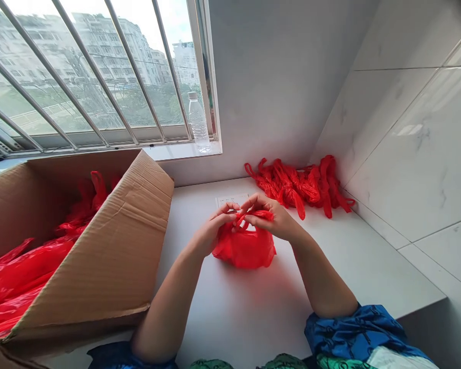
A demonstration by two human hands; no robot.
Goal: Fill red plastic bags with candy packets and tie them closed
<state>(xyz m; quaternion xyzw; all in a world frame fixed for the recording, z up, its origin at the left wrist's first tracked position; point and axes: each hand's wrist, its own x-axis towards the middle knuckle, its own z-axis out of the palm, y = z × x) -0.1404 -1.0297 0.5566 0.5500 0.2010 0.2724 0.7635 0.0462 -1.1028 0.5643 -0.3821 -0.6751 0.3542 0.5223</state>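
Note:
A red plastic bag (249,250) rests on the white tabletop (249,312), its handles gathered and crossed at the top. My left hand (217,225) pinches the handles from the left side. From the right, my right hand (271,215) grips the other part of the handles, fingers curled and close to the left ones. Between the hands the red plastic forms a small loop. What lies inside the bag is hidden. Partly covered behind my hands is a white paper (230,200) with faint print.
At the back right, several knotted red bags (303,184) lie in a heap against the wall. An open cardboard box (126,246) with more red bags (42,266) stands at the left. On the sill of the barred window is a clear water bottle (198,125).

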